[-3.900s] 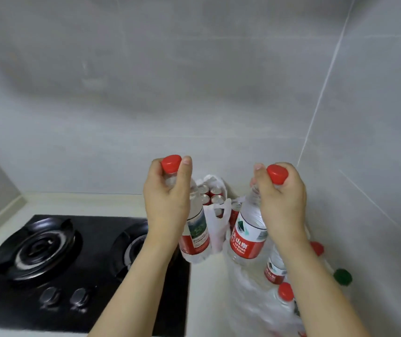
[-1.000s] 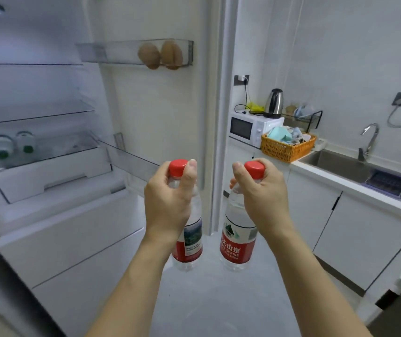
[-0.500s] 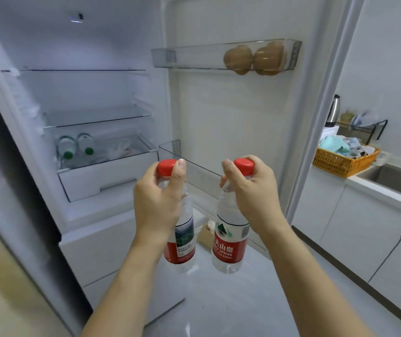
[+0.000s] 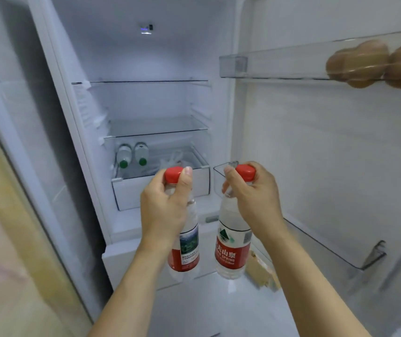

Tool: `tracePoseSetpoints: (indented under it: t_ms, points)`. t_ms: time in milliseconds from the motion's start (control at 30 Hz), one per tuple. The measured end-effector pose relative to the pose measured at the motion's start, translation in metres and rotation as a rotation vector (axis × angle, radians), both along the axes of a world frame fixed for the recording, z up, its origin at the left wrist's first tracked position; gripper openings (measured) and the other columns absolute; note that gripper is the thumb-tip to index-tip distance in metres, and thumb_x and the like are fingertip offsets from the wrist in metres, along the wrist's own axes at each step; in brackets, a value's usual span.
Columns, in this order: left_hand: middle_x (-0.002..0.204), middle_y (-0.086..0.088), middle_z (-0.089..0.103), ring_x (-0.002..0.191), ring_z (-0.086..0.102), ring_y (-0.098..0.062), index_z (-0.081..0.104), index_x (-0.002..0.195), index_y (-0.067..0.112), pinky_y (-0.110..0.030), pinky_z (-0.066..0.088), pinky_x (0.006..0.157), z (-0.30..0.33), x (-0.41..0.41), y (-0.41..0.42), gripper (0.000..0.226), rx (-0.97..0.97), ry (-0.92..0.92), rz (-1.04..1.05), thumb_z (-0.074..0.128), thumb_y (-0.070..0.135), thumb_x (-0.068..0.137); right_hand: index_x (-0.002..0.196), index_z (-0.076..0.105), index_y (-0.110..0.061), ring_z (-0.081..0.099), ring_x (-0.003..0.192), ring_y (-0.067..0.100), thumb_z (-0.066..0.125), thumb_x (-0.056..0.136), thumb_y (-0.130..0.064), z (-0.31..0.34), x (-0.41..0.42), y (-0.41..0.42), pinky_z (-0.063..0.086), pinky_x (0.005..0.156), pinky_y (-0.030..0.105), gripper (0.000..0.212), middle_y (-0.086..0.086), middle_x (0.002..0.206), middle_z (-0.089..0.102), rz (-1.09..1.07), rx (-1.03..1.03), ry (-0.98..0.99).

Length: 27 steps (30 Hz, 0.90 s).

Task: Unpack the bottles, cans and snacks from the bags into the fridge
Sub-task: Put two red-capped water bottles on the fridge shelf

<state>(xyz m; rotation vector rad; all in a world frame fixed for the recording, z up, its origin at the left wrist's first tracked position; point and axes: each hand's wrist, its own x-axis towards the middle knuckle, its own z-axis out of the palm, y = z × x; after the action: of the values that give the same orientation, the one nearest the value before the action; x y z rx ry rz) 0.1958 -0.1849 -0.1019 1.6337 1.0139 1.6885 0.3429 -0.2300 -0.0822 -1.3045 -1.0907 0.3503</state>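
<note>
— What surrounds the hands?

— An open fridge (image 4: 146,57) fills the centre and upper part of the frame, its door (image 4: 340,154) swung out to the right. Inside are two glass shelves: an upper shelf (image 4: 146,81) and a lower shelf (image 4: 158,135). Below them sits a white drawer (image 4: 131,193).

— How many bottles can you count?

— Four. Two green-capped bottles (image 4: 132,154) lie side by side in the drawer, caps toward the camera, at centre frame. A crumpled clear bag (image 4: 172,160) lies just right of them in the same drawer. The other two are in the hands.

— How are those held?

— The left hand (image 4: 163,205) is curled round the neck of the left bottle (image 4: 186,251), thumb against its red cap. The right hand (image 4: 252,198) grips the right bottle (image 4: 231,249) the same way, just under its cap. Both bottles hang upright, near each other but apart, in front of the fridge's lower edge, below the drawer in the frame. Each has a red label.

— And the door?

— Two clear bins. The upper door bin (image 4: 279,66), upper right of the frame, holds two brown rounded things (image 4: 359,64); blur keeps me from naming them. The lower door bin (image 4: 328,244) runs from behind the right hand down toward the lower right.

— Anything in the way?

— The drawer's front wall rises just behind the left bottle's cap. A brown cardboard piece (image 4: 260,271) lies on the floor just right of the right bottle.
</note>
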Motion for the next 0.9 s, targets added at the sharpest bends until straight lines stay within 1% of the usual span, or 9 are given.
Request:
tracePoseSetpoints:
  t_ms: [67, 133, 233, 333, 400, 500, 600, 733, 900]
  points:
    - [0.074, 0.003, 0.068, 0.072, 0.065, -0.011, 0.064, 0.081, 0.024, -0.038, 0.058, 0.07, 0.005, 0.002, 0.018, 0.038, 0.011, -0.005, 0.026, 0.057, 0.061, 0.086, 0.081, 0.06, -0.016, 0.066, 0.069, 0.017, 0.063, 0.089, -0.038, 0.006, 0.002, 0.021, 0.058, 0.073, 0.039, 0.024, 0.003, 0.073, 0.069, 0.025, 0.016, -0.007]
    - [0.074, 0.004, 0.068, 0.071, 0.065, -0.011, 0.064, 0.081, 0.023, -0.043, 0.058, 0.073, 0.009, 0.003, 0.032, 0.04, 0.025, -0.005, 0.065, 0.056, 0.062, 0.085, 0.08, 0.059, -0.017, 0.066, 0.07, 0.019, 0.062, 0.087, -0.042, 0.01, 0.002, 0.041, 0.058, 0.074, 0.042, 0.025, 0.004, 0.073, 0.068, 0.051, 0.023, -0.015]
    - [0.074, 0.004, 0.068, 0.071, 0.067, -0.01, 0.065, 0.082, 0.021, -0.046, 0.06, 0.069, 0.01, 0.002, 0.048, 0.041, 0.021, -0.052, 0.099, 0.058, 0.061, 0.086, 0.078, 0.059, -0.021, 0.066, 0.072, 0.019, 0.06, 0.081, -0.052, 0.012, 0.002, 0.066, 0.057, 0.074, 0.046, 0.031, 0.002, 0.073, 0.068, 0.086, 0.034, -0.023]
    - [0.076, 0.003, 0.068, 0.073, 0.066, -0.009, 0.065, 0.084, 0.021, -0.042, 0.059, 0.073, 0.009, -0.002, 0.063, 0.042, 0.007, -0.045, 0.159, 0.057, 0.062, 0.086, 0.077, 0.058, -0.023, 0.066, 0.072, 0.018, 0.059, 0.081, -0.054, 0.011, 0.0, 0.088, 0.057, 0.074, 0.046, 0.031, 0.001, 0.072, 0.068, 0.122, 0.031, -0.036]
    - [0.077, 0.002, 0.068, 0.074, 0.066, -0.01, 0.064, 0.083, 0.022, -0.039, 0.059, 0.074, 0.01, -0.005, 0.074, 0.043, 0.003, -0.051, 0.195, 0.056, 0.065, 0.083, 0.078, 0.058, -0.022, 0.064, 0.07, 0.014, 0.06, 0.086, -0.049, 0.011, -0.002, 0.103, 0.057, 0.072, 0.037, 0.028, 0.001, 0.073, 0.067, 0.137, 0.019, -0.051]
    - [0.076, 0.0, 0.068, 0.073, 0.067, -0.012, 0.065, 0.083, 0.022, -0.042, 0.06, 0.07, 0.012, -0.01, 0.096, 0.039, 0.005, -0.083, 0.21, 0.059, 0.061, 0.085, 0.08, 0.057, -0.018, 0.061, 0.066, 0.005, 0.06, 0.091, -0.041, 0.014, -0.006, 0.124, 0.043, 0.058, 0.006, 0.025, 0.0, 0.073, 0.067, 0.151, 0.023, -0.054]
    - [0.076, 0.0, 0.069, 0.073, 0.067, -0.013, 0.066, 0.085, 0.022, -0.046, 0.059, 0.07, 0.012, -0.014, 0.121, 0.038, 0.012, -0.086, 0.215, 0.06, 0.06, 0.086, 0.081, 0.058, -0.014, 0.061, 0.063, 0.006, 0.06, 0.091, -0.04, 0.013, -0.011, 0.147, 0.041, 0.056, 0.005, 0.028, 0.002, 0.073, 0.068, 0.163, 0.048, -0.037]
    - [0.077, 0.003, 0.068, 0.074, 0.064, -0.008, 0.064, 0.086, 0.019, -0.024, 0.052, 0.073, 0.011, -0.019, 0.154, 0.034, 0.049, -0.048, 0.237, 0.058, 0.051, 0.091, 0.079, 0.057, -0.015, 0.063, 0.066, 0.009, 0.06, 0.091, -0.04, 0.008, -0.016, 0.182, 0.049, 0.063, 0.018, 0.028, 0.002, 0.072, 0.068, 0.15, 0.077, -0.008]
    - [0.083, 0.005, 0.068, 0.081, 0.064, -0.007, 0.064, 0.092, 0.018, -0.019, 0.05, 0.075, 0.014, -0.022, 0.207, 0.044, 0.075, -0.066, 0.225, 0.052, 0.06, 0.088, 0.076, 0.056, -0.017, 0.06, 0.061, 0.002, 0.062, 0.092, -0.034, 0.01, -0.019, 0.231, 0.041, 0.058, 0.006, 0.023, 0.0, 0.07, 0.067, 0.081, 0.141, 0.018]
